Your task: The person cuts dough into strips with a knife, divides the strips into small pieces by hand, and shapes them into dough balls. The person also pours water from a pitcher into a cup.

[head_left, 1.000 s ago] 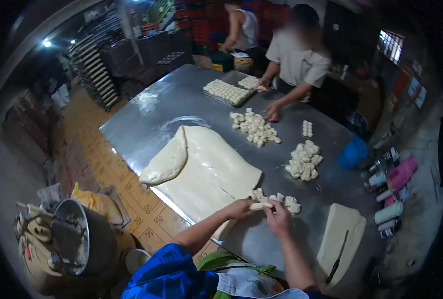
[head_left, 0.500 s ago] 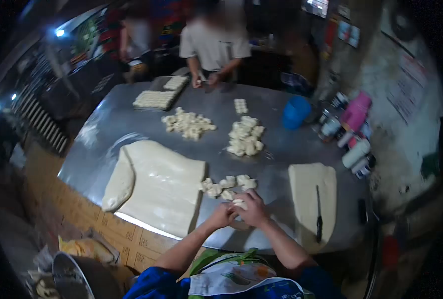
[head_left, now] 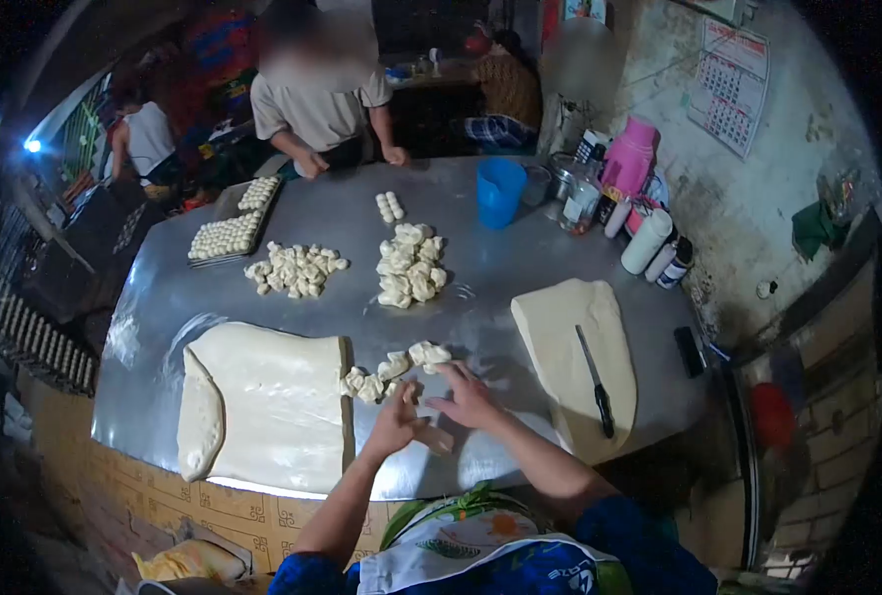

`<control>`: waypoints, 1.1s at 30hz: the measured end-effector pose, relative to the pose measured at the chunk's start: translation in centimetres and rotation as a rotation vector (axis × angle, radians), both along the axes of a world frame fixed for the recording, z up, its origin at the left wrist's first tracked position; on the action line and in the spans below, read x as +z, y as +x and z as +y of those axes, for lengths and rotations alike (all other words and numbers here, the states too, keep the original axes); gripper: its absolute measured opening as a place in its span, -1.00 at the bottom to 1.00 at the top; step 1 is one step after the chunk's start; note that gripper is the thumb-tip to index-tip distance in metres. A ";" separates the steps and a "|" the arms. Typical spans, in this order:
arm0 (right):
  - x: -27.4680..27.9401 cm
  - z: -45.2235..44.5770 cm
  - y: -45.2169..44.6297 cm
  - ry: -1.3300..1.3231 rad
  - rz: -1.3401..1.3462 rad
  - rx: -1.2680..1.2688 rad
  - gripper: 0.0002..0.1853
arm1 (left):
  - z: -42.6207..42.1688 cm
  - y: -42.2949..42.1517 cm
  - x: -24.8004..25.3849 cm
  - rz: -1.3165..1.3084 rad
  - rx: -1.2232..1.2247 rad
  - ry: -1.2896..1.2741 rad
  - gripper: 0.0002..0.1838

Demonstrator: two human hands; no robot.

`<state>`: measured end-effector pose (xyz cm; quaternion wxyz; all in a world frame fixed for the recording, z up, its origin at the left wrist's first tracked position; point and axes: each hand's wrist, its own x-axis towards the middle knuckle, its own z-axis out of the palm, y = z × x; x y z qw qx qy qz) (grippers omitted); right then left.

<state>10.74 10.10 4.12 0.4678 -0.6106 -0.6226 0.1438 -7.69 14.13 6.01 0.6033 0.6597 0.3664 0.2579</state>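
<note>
Close to the table's near edge, my left hand is open, its fingers apart, just below a few small dough pieces. My right hand is open too, fingers spread, beside the dough pieces at the end of that short row. Neither hand visibly holds anything. To the left of my hands lies a large folded sheet of dough. On the right, a long slab of dough has a knife with a black handle lying on it.
Beyond my hands are two dough heaps and a tray of dough balls. A blue pitcher, a pink jug and bottles stand at the right. A person stands across the metal table.
The view has swung right. My hands have come apart and opened, where earlier they were together around dough. The person across the table has drawn their hands back from the dough.
</note>
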 end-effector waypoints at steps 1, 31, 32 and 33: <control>3.6 -0.6 -1.1 -0.167 0.044 0.160 -0.49 | 0.5 0.8 -1.7 -0.191 0.089 0.171 -0.49; 4.6 0.0 0.1 -0.195 -0.017 0.251 -0.51 | 2.1 2.3 4.1 -0.077 0.070 0.660 -0.27; 4.9 -0.7 -0.4 -0.194 0.031 0.382 -0.50 | 1.6 2.3 4.7 -0.002 0.064 0.831 -0.29; 5.2 -1.0 -0.5 -0.202 0.036 0.393 -0.50 | 1.0 2.2 5.3 0.068 0.073 1.003 -0.31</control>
